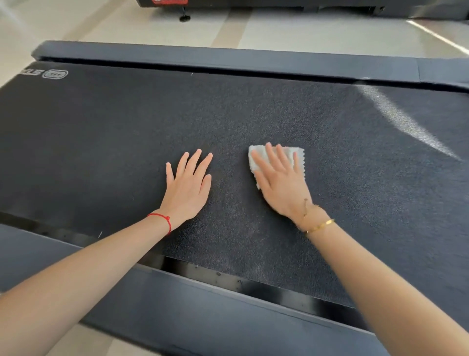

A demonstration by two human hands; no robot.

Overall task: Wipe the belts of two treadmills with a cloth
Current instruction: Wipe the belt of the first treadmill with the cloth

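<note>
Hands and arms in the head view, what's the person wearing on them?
Both forearms are bare, with no sleeves or gloves. The left hand has a thin red string bracelet at the wrist. The right hand has a thin gold bracelet.

A pale tiled floor [304, 30] with broad beige stripes lies beyond the far side rail [228, 59]. At the top edge, past that floor, stands the dark base of another machine [279, 3], bearing a red label [169, 2] at its left; a thin leg with a round black foot [184, 17] drops from it onto the floor
</note>
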